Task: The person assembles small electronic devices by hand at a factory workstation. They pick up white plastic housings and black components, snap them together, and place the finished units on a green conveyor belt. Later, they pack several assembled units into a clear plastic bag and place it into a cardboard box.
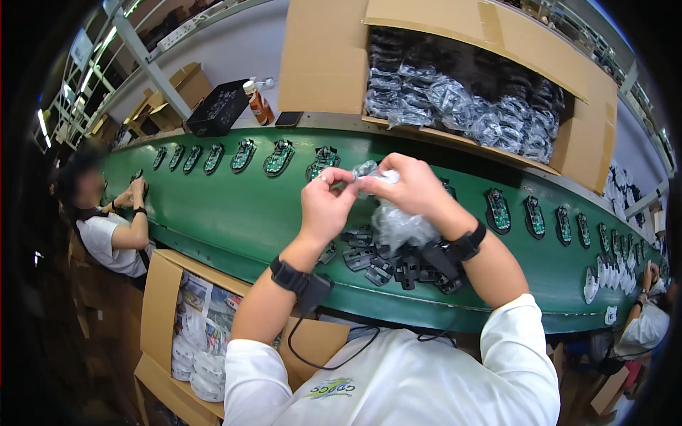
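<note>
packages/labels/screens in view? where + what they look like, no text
Clear plastic bag: crinkled, held up over the green belt by left hand and right hand.
Large cardboard box: brown, behind the belt, open side showing bagged black parts.
Floor carton: brown, lower left, holds white rolls.
Black box: flat, far ledge, left.
Bottle: orange-brown, white cap, beside the black box.
Phone: dark slab lying on the ledge.

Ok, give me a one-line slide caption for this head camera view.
Left hand and right hand pull at a clear plastic bag above black parts on a green conveyor belt.
</note>
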`<act>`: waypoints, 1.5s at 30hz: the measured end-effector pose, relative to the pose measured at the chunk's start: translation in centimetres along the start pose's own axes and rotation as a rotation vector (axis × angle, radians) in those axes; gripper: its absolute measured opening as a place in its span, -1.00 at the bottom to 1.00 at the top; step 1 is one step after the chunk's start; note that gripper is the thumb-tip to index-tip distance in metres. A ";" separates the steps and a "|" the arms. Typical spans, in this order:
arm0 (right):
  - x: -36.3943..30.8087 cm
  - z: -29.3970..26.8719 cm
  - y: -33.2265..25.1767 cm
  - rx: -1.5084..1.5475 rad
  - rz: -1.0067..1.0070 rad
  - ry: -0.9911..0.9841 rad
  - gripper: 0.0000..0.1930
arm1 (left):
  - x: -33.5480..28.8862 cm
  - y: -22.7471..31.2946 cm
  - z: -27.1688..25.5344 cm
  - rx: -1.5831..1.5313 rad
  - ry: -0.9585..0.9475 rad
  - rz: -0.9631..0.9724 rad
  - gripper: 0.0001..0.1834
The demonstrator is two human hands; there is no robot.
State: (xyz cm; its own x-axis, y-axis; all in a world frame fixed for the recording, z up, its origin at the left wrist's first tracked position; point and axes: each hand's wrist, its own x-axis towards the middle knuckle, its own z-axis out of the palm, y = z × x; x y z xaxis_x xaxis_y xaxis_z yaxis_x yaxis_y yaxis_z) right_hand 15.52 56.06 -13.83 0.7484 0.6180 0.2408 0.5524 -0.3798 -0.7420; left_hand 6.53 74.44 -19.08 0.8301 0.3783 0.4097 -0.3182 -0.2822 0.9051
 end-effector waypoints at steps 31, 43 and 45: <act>2.1 3.4 -4.1 0.050 -0.523 -0.112 -0.56 | -0.4 10.1 -9.6 0.697 -0.240 0.723 -0.77; 1.8 -0.2 -7.3 -0.044 -0.425 0.118 -0.87 | -0.3 8.8 -10.5 0.750 0.095 0.747 -0.73; 1.8 -1.1 -7.1 0.084 -0.369 0.050 -0.86 | -0.7 8.4 -10.0 0.731 0.176 0.784 -0.68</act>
State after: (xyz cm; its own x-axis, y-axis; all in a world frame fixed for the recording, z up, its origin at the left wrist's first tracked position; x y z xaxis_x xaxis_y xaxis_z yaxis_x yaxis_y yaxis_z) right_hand 13.36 59.13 -7.46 0.5234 0.6672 0.5301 0.7573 -0.0790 -0.6483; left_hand -1.35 80.61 -10.61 0.4186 -0.0311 0.9076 -0.3332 -0.9350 0.1216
